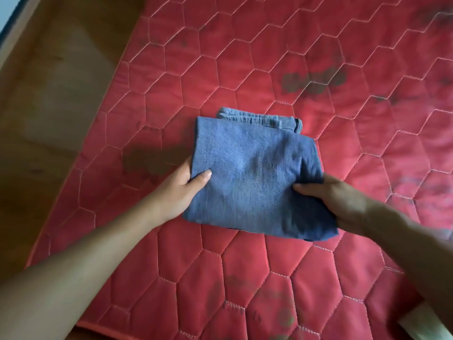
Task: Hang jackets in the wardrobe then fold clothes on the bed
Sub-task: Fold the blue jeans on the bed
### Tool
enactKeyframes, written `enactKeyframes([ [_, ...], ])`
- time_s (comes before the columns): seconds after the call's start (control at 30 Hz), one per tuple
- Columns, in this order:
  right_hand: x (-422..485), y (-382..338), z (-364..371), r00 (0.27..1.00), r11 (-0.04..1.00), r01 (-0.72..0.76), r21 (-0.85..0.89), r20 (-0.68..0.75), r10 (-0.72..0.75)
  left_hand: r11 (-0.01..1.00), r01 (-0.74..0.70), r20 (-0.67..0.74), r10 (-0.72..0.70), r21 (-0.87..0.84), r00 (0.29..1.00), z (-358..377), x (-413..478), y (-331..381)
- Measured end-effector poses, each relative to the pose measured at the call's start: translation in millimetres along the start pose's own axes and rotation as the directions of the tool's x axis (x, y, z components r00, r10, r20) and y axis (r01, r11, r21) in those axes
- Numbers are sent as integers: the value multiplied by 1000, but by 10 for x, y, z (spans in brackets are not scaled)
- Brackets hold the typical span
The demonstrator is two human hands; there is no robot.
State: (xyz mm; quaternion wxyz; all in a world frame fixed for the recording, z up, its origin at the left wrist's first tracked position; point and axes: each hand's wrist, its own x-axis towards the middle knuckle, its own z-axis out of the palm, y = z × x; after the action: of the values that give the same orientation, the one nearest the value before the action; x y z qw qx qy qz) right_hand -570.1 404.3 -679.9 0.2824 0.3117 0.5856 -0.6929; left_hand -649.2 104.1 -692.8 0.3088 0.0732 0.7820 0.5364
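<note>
Here, left hand (180,190) grips the left edge of the folded blue denim jeans (255,177), thumb on top. Right hand (340,202) pinches the right edge likewise. Jeans lie between both hands on the red quilted mattress (318,57); wooden floor (49,94) beyond.

This looks like a bedroom in a home. A red quilted mattress (269,57), stitched in hexagons (with dark smudges on the fabric here and there), fills most of the view. A brown wooden surface (49,99) runs along its left edge, and a pair of folded jeans (250,173) rests on the mattress.
</note>
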Motion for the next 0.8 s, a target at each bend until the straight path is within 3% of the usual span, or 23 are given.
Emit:
enactKeyframes([
  [0.1, 122, -15, -44, 997, 1000, 23, 0, -73, -23, 1000, 3, 41, -3, 1, 999, 55, 225, 26],
  [0.17, 159, -77, -82, 994, 996, 83, 40, -70, -80, 996, 13, 15, -11, -92, 1000, 30, 341, 60],
  [0.3, 319, -33, -45, 977, 991, 135, 1, -165, -133, 970, 145, -49, -157, -196, 986, 41, 499, -41],
  [0.43, 331, 47, 65, 922, 973, 182, -142, -320, -219, 967, 161, -171, -195, -196, 966, 151, 522, -29],
  [0.53, 259, 40, 66, 828, 939, 227, -259, -456, -326, 991, 71, -228, -96, -114, 969, 140, 557, 10],
  [0.63, 275, -37, 133, 689, 753, 212, -623, -451, -568, 958, 87, -428, 40, 272, 903, 171, 688, 74],
  [0.7, 371, -40, 259, 539, 488, 153, -859, -342, -770, 835, 99, -467, 200, 541, 861, 280, 754, 143],
  [0.73, 450, -5, 333, 505, 347, 135, -928, -237, -830, 728, 59, -403, 309, 683, 862, 357, 778, 142],
  [0.8, 685, 116, 412, 575, 141, 112, -984, -52, -816, 473, -24, -220, 454, 881, 864, 501, 876, -1],
])
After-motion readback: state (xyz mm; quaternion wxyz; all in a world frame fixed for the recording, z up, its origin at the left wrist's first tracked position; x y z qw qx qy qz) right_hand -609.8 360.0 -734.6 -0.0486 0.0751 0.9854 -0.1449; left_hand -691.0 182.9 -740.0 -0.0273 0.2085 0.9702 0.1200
